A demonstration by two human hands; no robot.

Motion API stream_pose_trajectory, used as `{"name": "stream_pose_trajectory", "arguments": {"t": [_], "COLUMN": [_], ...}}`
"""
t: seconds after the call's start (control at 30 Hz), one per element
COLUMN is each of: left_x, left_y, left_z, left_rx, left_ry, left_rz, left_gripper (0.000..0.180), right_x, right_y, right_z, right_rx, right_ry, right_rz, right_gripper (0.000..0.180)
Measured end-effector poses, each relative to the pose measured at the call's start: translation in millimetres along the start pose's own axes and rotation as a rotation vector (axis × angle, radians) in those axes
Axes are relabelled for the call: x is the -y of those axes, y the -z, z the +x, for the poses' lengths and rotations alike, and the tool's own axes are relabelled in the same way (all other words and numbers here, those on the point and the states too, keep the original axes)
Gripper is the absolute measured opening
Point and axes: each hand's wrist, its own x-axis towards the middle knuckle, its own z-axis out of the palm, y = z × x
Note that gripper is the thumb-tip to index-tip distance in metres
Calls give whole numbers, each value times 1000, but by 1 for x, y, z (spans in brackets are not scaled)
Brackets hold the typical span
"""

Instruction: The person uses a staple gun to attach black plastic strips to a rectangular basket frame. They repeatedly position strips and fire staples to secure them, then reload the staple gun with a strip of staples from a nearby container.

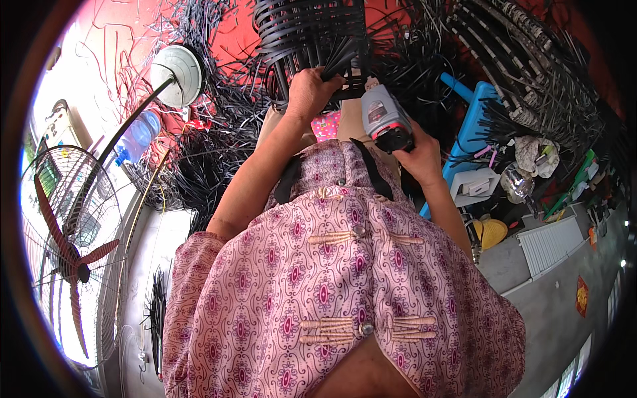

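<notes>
In front of me stands a black woven frame (292,33) made of strips wrapped round upright bars. At its near edge, my left hand (309,94) is closed on a bunch of black strips (340,58) that fans out above the fingers. My right hand (423,156) grips a grey power tool (381,109) with a red and black end; its exact kind is not clear. The tool's narrow far end lies close to the frame's lower right side. A pink patterned cloth (326,126) shows between my two hands.
Loose black strips (209,169) heap up on both sides. At left stand a fan (73,259) and a pale round stool (176,75). A blue plastic stool (472,126), a white box (474,187) and a bundle of wrapped rods (524,46) lie right.
</notes>
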Motion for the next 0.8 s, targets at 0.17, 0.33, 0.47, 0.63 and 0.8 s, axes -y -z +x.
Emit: {"name": "stream_pose_trajectory", "arguments": {"t": [0.17, 0.33, 0.47, 0.63, 0.8], "left_x": [-9, -2, 1, 10, -10], "left_y": [4, 1, -1, -4, 12], "left_z": [-3, -1, 0, 4, 1], "left_rx": [17, -3, 4, 34, 85], "left_ry": [7, -25, -39, -63, 120], "left_rz": [-9, 34, -12, -78, -100], "left_gripper": [28, 34, 34, 36, 38], "right_x": [-1, 0, 2, 4, -16], "right_y": [0, 1, -3, -5, 1], "right_z": [2, 4, 2, 1, -7], "right_rx": [11, 18, 19, 0, -81], "right_ry": [6, -5, -45, -64, -129], "right_rz": [-28, -61, -119, -175, -55], "right_gripper": [60, 60, 58, 56, 50]}}
